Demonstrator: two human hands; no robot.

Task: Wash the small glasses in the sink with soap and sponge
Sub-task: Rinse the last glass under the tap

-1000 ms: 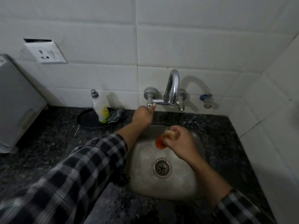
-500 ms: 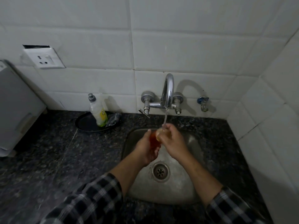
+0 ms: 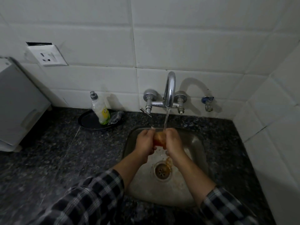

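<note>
I see the small glass held over the back of the sink, right under the stream of water from the tap; the left hand curls round its left side and the right hand curls round its right side, so both grip it and only an amber strip shows between them; brownish liquid runs down toward the drain. I judge the glass light and rigid, but wet and therefore slippery, and brittle enough to chip on the steel basin if it drops; I would grip it round the wall with the fingers spread, not pinch it by the rim, and hold it low over the basin. I cannot tell whether it stands upright or is tipped, since the hands cover most of it. The soap bottle stands on a black tray on the dark stone counter, left of the tap and well apart from the hands; a dark crumpled thing lies just beside it, perhaps a scrubber, though I cannot say; I see no sponge plainly. The tap's left lever juts out between the sink and the tray, so a reach for the soap should pass in front of it; a grey box sits at far left, out of the way.
</note>
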